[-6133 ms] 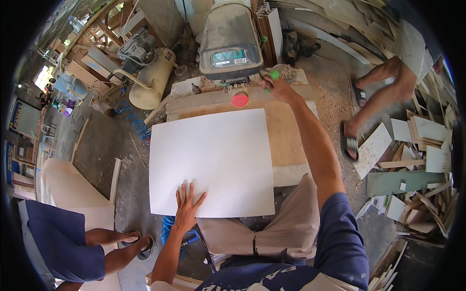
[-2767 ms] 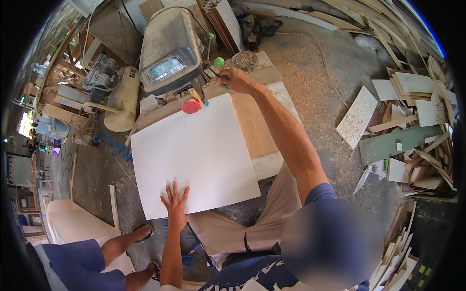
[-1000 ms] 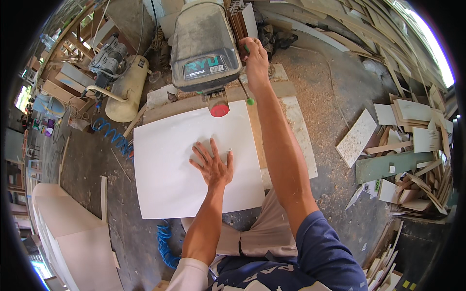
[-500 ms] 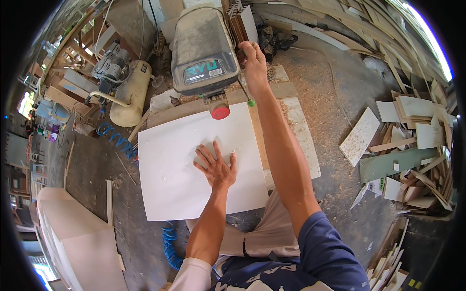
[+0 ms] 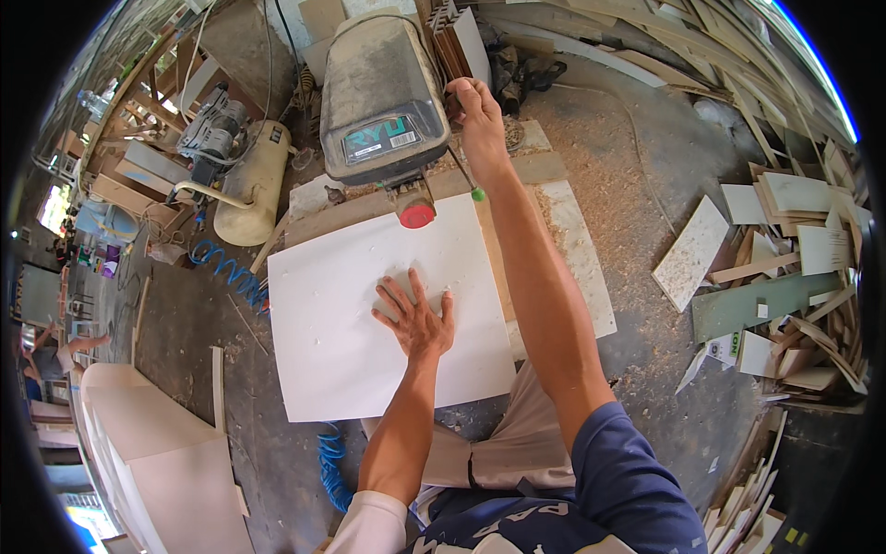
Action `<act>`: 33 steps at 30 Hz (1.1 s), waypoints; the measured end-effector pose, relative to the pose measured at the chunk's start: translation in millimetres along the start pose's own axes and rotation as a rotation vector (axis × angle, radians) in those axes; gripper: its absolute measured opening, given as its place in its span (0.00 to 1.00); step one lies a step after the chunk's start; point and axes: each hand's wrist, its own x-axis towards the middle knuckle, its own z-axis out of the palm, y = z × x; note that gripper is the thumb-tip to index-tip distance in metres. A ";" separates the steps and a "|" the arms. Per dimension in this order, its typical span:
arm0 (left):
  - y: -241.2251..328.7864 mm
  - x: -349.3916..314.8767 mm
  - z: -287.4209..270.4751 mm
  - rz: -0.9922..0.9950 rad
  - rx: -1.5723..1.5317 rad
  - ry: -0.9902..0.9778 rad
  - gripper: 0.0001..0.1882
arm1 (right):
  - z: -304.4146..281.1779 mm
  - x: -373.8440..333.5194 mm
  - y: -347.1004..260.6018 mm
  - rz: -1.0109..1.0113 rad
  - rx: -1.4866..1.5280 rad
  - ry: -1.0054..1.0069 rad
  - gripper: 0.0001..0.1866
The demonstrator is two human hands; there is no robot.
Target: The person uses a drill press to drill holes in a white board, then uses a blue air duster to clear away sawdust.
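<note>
A white board [image 5: 337, 342] lies across the wooden work table of a drill press [image 5: 380, 97]. My left hand [image 5: 420, 319] rests flat on the board, fingers spread. Up beside the machine's dusty grey head, my right hand [image 5: 480, 120] is closed round a feed handle, whose grip is mostly hidden by the fingers. Another feed lever with a green knob [image 5: 478, 194] points down below that hand. A red round guard [image 5: 417, 215] sits at the front under the head, above the board's far edge. It hides the place where a bit would meet the board.
A cream air compressor [image 5: 251, 189] with a coiled blue hose [image 5: 226, 268] stands at the left. Board offcuts [image 5: 803, 258] are heaped at the right, with sawdust on the floor. Pale panels [image 5: 171, 443] lie at lower left. Another person [image 5: 65, 355] shows at the far left edge.
The whole view has shifted slightly, and another person has come into sight at the far left. Both hands keep their places on the board and the handle.
</note>
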 end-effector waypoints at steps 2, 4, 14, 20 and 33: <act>2.1 -0.3 -1.4 0.001 0.006 -0.005 0.46 | -1.0 0.0 0.8 -0.024 0.002 -0.002 0.15; 1.9 -0.1 -0.8 0.000 0.009 -0.001 0.46 | 0.0 -0.7 -0.9 -0.018 0.012 -0.004 0.15; 3.2 0.1 -2.8 -0.018 0.008 -0.021 0.46 | 2.2 -7.5 -9.8 0.043 0.027 0.011 0.15; 2.6 0.5 -0.7 -0.016 0.017 -0.014 0.46 | 1.8 -8.4 -9.4 0.010 0.028 0.002 0.15; 2.6 -0.2 -3.8 -0.025 0.003 -0.037 0.46 | -0.4 -15.2 -14.3 0.064 -0.006 -0.014 0.17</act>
